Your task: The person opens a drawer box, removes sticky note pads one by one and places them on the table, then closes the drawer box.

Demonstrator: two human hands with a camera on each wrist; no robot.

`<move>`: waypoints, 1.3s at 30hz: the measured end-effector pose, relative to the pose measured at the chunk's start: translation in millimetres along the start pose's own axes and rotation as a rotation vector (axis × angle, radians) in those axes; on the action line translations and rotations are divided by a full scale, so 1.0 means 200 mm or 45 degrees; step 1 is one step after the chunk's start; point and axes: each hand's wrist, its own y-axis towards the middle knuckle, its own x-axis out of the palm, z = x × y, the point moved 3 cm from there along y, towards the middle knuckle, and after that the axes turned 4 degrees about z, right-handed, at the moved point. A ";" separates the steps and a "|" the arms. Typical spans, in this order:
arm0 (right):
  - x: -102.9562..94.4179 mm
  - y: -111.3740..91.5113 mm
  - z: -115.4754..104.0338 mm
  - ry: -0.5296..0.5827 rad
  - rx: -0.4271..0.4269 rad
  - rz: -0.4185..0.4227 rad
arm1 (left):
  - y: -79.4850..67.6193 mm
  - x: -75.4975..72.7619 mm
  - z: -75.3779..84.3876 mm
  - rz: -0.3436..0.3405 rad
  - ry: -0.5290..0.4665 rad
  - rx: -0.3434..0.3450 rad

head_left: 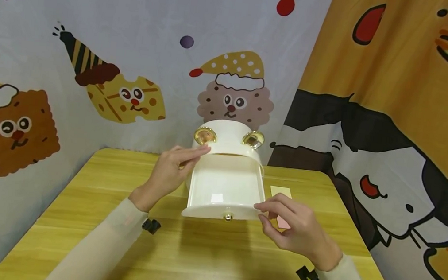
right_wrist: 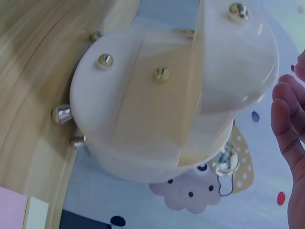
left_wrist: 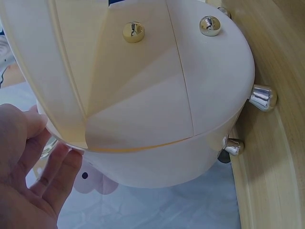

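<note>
A white rounded drawer cabinet (head_left: 227, 133) with two gold discs on top stands on the table. Its top drawer (head_left: 226, 180) is pulled out, bare inside, with a small gold knob (head_left: 228, 217) on the front. My left hand (head_left: 171, 171) rests its fingertips at the cabinet's upper left edge, below a gold disc; the left wrist view shows those fingers (left_wrist: 62, 174) at the curved rim. At the drawer's right front corner is my right hand (head_left: 294, 224), fingers loosely bent. The right wrist view shows its fingers (right_wrist: 284, 119) beside the drawer front, holding nothing.
A yellow sticky note (head_left: 281, 191) and a pink one (head_left: 283, 223) lie on the wooden table (head_left: 124, 184) right of the cabinet, partly behind my right hand. Lower drawers with gold knobs (left_wrist: 209, 26) are closed. A cartoon-printed curtain (head_left: 139, 8) hangs behind.
</note>
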 end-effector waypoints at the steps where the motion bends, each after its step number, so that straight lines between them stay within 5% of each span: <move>1: 0.01 0.01 -0.01 0.003 -0.009 -0.004 | 0.00 0.00 0.00 -0.003 -0.001 -0.004; 19: 0.18 0.00 -0.10 0.141 0.028 -0.219 | -0.01 -0.01 -0.01 0.001 0.006 -0.009; 39: 0.27 -0.02 -0.11 0.144 0.123 -0.277 | -0.01 0.00 0.01 -0.001 0.009 -0.001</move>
